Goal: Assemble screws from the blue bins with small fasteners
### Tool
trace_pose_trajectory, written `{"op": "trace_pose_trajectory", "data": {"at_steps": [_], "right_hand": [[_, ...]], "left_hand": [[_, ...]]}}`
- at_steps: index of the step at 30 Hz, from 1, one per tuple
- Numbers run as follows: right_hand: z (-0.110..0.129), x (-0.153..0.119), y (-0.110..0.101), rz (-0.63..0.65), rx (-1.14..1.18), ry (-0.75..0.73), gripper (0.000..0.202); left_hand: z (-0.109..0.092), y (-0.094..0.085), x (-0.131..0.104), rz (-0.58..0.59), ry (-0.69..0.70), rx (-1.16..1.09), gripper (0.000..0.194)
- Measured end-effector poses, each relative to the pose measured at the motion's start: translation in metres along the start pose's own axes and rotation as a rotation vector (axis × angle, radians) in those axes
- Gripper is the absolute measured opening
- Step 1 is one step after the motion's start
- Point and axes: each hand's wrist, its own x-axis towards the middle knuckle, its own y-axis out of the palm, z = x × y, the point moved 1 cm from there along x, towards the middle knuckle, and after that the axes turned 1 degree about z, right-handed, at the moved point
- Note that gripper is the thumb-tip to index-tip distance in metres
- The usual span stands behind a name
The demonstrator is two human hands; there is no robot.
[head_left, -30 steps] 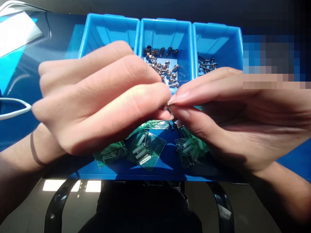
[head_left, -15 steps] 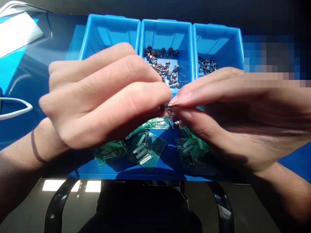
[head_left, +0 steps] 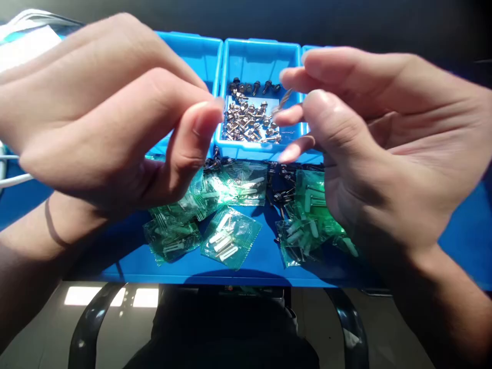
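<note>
My left hand [head_left: 111, 113] is raised over the left blue bin [head_left: 200, 48], its thumb pinched against the index fingertip; I cannot make out anything between them. My right hand [head_left: 384, 133] hovers at the right side of the middle blue bin [head_left: 261, 47] and pinches a thin, blurred screw [head_left: 283, 99] in its fingertips. Several hex-head screws [head_left: 249, 120] lie in that middle bin. The two hands are apart, with a gap between them over the bin.
Green plastic packets [head_left: 230, 238] with white plugs lie on the blue table [head_left: 265, 266] below the hands, and loose dark screws [head_left: 280, 195] lie among them. My right hand mostly hides a third bin [head_left: 307, 49]. A white cable [head_left: 11, 179] lies at the left edge.
Both hands were pinched together on one small screw piece low over the packets. They have risen and pulled apart, and the right hand keeps a screw.
</note>
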Motion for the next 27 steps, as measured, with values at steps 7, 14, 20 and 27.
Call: {"op": "trace_pose_trajectory", "data": {"at_steps": [7,14,20,27], "right_hand": [[0.004,0.000,-0.014,0.151,-0.102,-0.119,0.026],[-0.007,-0.017,0.005,0.576,-0.401,-0.709,0.027],[-0.011,-0.015,0.005,0.559,-0.435,-0.718,0.021],[0.006,0.003,0.020,0.557,-0.804,-0.945,0.024]], "left_hand": [[0.005,0.002,0.002,0.032,-0.148,0.090,0.045],[0.004,0.006,0.013,0.100,-0.249,0.110,0.055],[0.005,0.009,0.017,0.059,-0.216,0.101,0.055],[0.009,0.012,0.010,-0.031,-0.211,-0.015,0.050]]}}
